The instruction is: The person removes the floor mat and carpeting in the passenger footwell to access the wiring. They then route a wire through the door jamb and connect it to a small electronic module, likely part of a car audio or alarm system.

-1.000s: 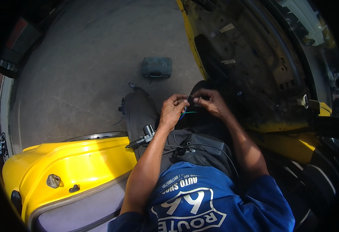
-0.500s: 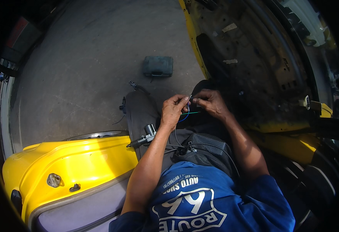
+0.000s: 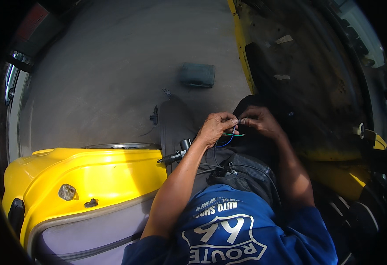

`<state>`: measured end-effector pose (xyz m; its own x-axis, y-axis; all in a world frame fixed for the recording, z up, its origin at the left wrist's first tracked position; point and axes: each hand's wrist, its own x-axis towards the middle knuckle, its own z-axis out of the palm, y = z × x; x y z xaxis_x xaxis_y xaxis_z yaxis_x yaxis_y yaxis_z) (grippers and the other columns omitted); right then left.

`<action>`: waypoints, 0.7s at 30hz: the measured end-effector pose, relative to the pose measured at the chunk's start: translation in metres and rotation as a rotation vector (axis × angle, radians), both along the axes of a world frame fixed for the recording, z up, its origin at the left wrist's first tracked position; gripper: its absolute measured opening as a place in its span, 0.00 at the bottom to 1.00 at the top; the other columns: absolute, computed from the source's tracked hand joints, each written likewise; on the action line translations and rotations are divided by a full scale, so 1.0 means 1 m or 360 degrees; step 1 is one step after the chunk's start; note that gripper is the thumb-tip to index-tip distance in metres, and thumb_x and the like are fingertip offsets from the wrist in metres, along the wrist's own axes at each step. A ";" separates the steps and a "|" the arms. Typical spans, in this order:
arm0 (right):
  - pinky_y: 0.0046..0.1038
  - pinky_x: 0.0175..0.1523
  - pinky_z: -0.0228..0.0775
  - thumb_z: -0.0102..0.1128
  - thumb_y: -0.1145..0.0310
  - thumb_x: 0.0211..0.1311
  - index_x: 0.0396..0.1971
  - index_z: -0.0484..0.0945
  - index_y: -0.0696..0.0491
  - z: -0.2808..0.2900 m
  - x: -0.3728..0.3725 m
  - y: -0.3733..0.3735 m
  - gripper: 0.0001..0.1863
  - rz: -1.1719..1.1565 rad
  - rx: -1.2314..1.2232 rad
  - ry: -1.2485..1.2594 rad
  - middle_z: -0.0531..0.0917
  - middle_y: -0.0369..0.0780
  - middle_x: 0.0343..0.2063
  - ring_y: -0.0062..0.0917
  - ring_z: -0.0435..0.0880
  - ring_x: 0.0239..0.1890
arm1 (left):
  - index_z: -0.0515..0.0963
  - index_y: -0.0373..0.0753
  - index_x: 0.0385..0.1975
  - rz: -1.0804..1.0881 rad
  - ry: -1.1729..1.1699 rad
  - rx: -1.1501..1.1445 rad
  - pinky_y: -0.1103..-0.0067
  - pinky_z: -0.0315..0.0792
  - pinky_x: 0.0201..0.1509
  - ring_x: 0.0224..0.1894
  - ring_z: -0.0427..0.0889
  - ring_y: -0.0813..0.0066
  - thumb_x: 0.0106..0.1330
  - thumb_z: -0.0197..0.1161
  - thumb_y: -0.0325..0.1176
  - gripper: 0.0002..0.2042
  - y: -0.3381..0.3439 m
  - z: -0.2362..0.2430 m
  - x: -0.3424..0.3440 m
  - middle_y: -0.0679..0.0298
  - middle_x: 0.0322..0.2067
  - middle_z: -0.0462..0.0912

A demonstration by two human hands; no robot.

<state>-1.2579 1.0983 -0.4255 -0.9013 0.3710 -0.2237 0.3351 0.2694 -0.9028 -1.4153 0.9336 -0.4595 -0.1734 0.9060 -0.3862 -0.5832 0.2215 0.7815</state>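
Over my lap, my left hand (image 3: pixel 220 128) and my right hand (image 3: pixel 262 122) meet, fingertips pinched on thin wires. A blue wire (image 3: pixel 227 144) loops below the left fingers, and a short green wire (image 3: pixel 235 134) sticks out beside it. The wire ends between the fingertips are too small to make out. From the left hand's side a grey cable (image 3: pixel 215 155) runs down toward my waist. Next to my left forearm, a black and grey cylindrical motor-like part (image 3: pixel 176 156) rests on my thigh, partly hidden by the arm. A black mesh pouch (image 3: pixel 251 170) lies at my waist.
A yellow car door panel (image 3: pixel 109 170) curves along the left. On the floor ahead are a dark green tool case (image 3: pixel 198 75), a pliers-like tool (image 3: pixel 167 92) and a small black part (image 3: pixel 154 116) with a wire. A dark panel with a yellow edge (image 3: pixel 243 48) rises at right.
The view has shifted, so the scene sits further right in the picture. Both hands stay together at the wires, and the dark piece seen between the fingertips before no longer shows clearly.
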 end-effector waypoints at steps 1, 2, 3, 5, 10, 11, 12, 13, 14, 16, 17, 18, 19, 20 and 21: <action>0.29 0.47 0.75 0.72 0.70 0.60 0.39 0.88 0.59 0.002 0.000 0.005 0.10 0.0092 0.0043 -0.0019 0.86 0.41 0.33 0.25 0.85 0.39 | 0.85 0.29 0.40 -0.0141 0.0364 -0.0039 0.77 0.85 0.43 0.36 0.89 0.71 0.70 0.70 0.32 0.10 0.000 0.003 -0.002 0.57 0.34 0.88; 0.30 0.47 0.75 0.72 0.71 0.58 0.39 0.88 0.59 0.004 -0.001 0.010 0.10 0.0182 0.0098 -0.0056 0.86 0.41 0.33 0.27 0.85 0.39 | 0.87 0.29 0.38 -0.0243 0.0338 -0.0091 0.78 0.82 0.40 0.32 0.88 0.73 0.67 0.72 0.31 0.10 0.001 0.006 -0.002 0.58 0.31 0.89; 0.31 0.48 0.75 0.73 0.71 0.57 0.38 0.88 0.58 0.005 -0.002 0.013 0.11 0.0285 0.0169 -0.0107 0.85 0.42 0.32 0.29 0.84 0.39 | 0.87 0.30 0.38 -0.0325 0.0532 -0.0129 0.77 0.82 0.38 0.30 0.88 0.74 0.66 0.73 0.32 0.10 0.003 0.008 -0.002 0.58 0.30 0.89; 0.34 0.47 0.75 0.72 0.73 0.54 0.37 0.87 0.58 0.004 -0.004 0.014 0.10 0.0381 0.0418 -0.0115 0.85 0.43 0.32 0.34 0.84 0.38 | 0.88 0.31 0.37 -0.0402 0.0850 -0.0274 0.76 0.81 0.36 0.27 0.87 0.74 0.64 0.74 0.32 0.10 0.008 0.010 0.002 0.58 0.28 0.89; 0.40 0.44 0.75 0.68 0.76 0.49 0.35 0.87 0.57 -0.006 -0.001 -0.008 0.10 0.0297 0.0757 -0.0138 0.83 0.46 0.32 0.41 0.84 0.39 | 0.89 0.33 0.34 -0.0272 0.1138 -0.0636 0.73 0.82 0.37 0.27 0.89 0.70 0.61 0.71 0.27 0.05 0.023 -0.002 0.022 0.53 0.27 0.90; 0.39 0.43 0.75 0.67 0.75 0.50 0.35 0.87 0.57 -0.006 0.001 -0.012 0.10 0.0248 0.0788 -0.0106 0.82 0.45 0.31 0.38 0.83 0.38 | 0.88 0.30 0.36 -0.0196 0.1123 -0.0603 0.73 0.82 0.35 0.28 0.89 0.66 0.62 0.69 0.24 0.06 0.023 -0.007 0.026 0.50 0.29 0.89; 0.38 0.43 0.75 0.67 0.75 0.50 0.34 0.86 0.57 -0.007 0.004 -0.015 0.10 0.0156 0.0691 -0.0074 0.83 0.44 0.31 0.37 0.83 0.38 | 0.87 0.28 0.37 -0.0070 0.0795 -0.0603 0.74 0.83 0.35 0.29 0.89 0.65 0.63 0.68 0.23 0.07 0.024 -0.011 0.028 0.50 0.30 0.89; 0.37 0.43 0.74 0.67 0.75 0.50 0.34 0.86 0.57 -0.006 0.007 -0.017 0.09 0.0073 0.0583 -0.0059 0.83 0.44 0.31 0.36 0.83 0.38 | 0.87 0.27 0.38 0.0041 0.0466 -0.0598 0.74 0.83 0.35 0.30 0.90 0.64 0.64 0.67 0.23 0.07 0.024 -0.016 0.030 0.49 0.31 0.88; 0.36 0.43 0.74 0.68 0.75 0.50 0.34 0.86 0.57 -0.004 0.011 -0.018 0.09 -0.0022 0.0487 -0.0029 0.83 0.43 0.31 0.35 0.83 0.37 | 0.86 0.25 0.39 0.0140 0.0126 -0.0627 0.74 0.84 0.34 0.31 0.90 0.63 0.65 0.66 0.22 0.07 0.023 -0.020 0.031 0.48 0.31 0.88; 0.34 0.44 0.74 0.68 0.76 0.49 0.34 0.86 0.57 -0.003 0.014 -0.018 0.09 -0.0001 0.0435 0.0107 0.84 0.41 0.31 0.33 0.83 0.37 | 0.82 0.24 0.44 0.0199 -0.0237 -0.0515 0.76 0.85 0.34 0.34 0.89 0.65 0.70 0.63 0.22 0.08 0.022 -0.026 0.033 0.52 0.35 0.86; 0.33 0.44 0.74 0.69 0.76 0.49 0.34 0.86 0.57 -0.002 0.016 -0.017 0.09 0.0034 0.0423 0.0180 0.84 0.41 0.31 0.33 0.84 0.38 | 0.82 0.25 0.44 0.0227 -0.0338 -0.0487 0.76 0.85 0.35 0.35 0.88 0.67 0.70 0.63 0.23 0.08 0.022 -0.028 0.033 0.53 0.35 0.85; 0.33 0.44 0.74 0.69 0.77 0.49 0.34 0.87 0.57 -0.002 0.016 -0.017 0.09 0.0070 0.0412 0.0233 0.85 0.41 0.32 0.33 0.84 0.38 | 0.82 0.26 0.45 0.0255 -0.0457 -0.0454 0.76 0.85 0.35 0.35 0.88 0.69 0.71 0.63 0.24 0.08 0.022 -0.030 0.033 0.55 0.36 0.85; 0.33 0.44 0.74 0.71 0.78 0.47 0.34 0.87 0.57 -0.001 0.018 -0.016 0.11 0.0054 0.0463 0.0184 0.85 0.40 0.31 0.32 0.84 0.37 | 0.82 0.28 0.45 0.0211 -0.0466 -0.0444 0.77 0.84 0.35 0.34 0.87 0.71 0.72 0.63 0.25 0.08 0.022 -0.032 0.032 0.57 0.35 0.84; 0.33 0.44 0.74 0.71 0.78 0.46 0.33 0.87 0.57 -0.001 0.018 -0.016 0.11 0.0029 0.0473 0.0140 0.85 0.40 0.31 0.32 0.84 0.37 | 0.81 0.29 0.44 0.0172 -0.0490 -0.0426 0.78 0.83 0.34 0.33 0.85 0.73 0.72 0.63 0.26 0.07 0.021 -0.033 0.032 0.59 0.34 0.83; 0.33 0.44 0.74 0.71 0.79 0.45 0.33 0.87 0.57 -0.001 0.018 -0.015 0.11 0.0007 0.0481 0.0100 0.85 0.41 0.31 0.33 0.84 0.37 | 0.81 0.31 0.44 0.0144 -0.0514 -0.0385 0.80 0.82 0.33 0.32 0.84 0.76 0.73 0.63 0.27 0.07 0.021 -0.033 0.031 0.61 0.34 0.82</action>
<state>-1.2399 1.0831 -0.4260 -0.9115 0.4085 -0.0475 0.2793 0.5304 -0.8004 -1.3840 0.9542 -0.4926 -0.0828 0.7691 -0.6338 -0.8156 0.3131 0.4865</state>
